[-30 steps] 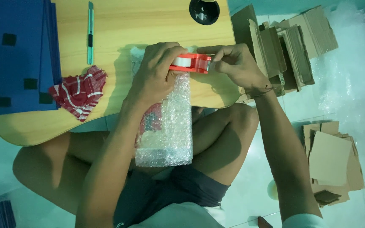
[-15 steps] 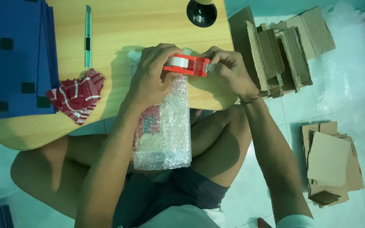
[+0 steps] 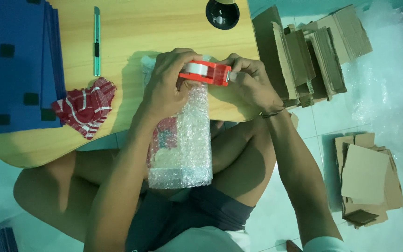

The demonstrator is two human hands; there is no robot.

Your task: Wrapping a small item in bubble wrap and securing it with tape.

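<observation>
Red dispenser (image 3: 206,72) sits crosswise atop my bubble-wrapped parcel (image 3: 183,140), whose long axis runs toward my lap, left hand (image 3: 166,88) clamped on parcel, right hand (image 3: 248,81) pinching the dispenser's end.

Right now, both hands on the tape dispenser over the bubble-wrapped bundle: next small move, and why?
Probably draw the red tape dispenser down along the bubble-wrapped bundle. The left hand and right hand hold it at the bundle's top end on the wooden table, and the wrap below looks loose, with no tape visible.
</observation>
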